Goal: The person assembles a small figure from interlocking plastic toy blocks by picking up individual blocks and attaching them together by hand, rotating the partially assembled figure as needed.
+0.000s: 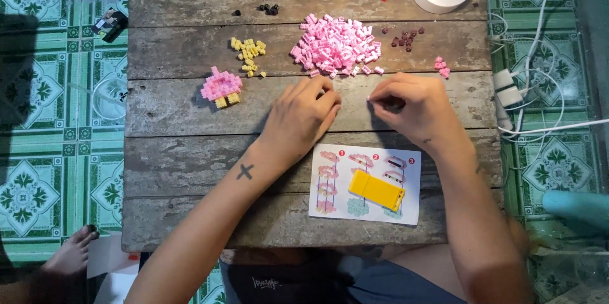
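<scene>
Both hands sit curled, knuckles up, at mid-table: the left hand and the right hand each have fingertips pinched together, apparently on a small piece — too small to make out, so what they grip I cannot tell. It looks like a sorting-and-joining step of a tiny-brick build; the next move would call for fine fingertip alignment. Just beyond the hands lies the pile of pink bricks, with yellow bricks beyond the left hand and a finished pink-and-yellow piece further left. Nearer the body, between the forearms, lies a white instruction sheet — a yellow tool on it.
</scene>
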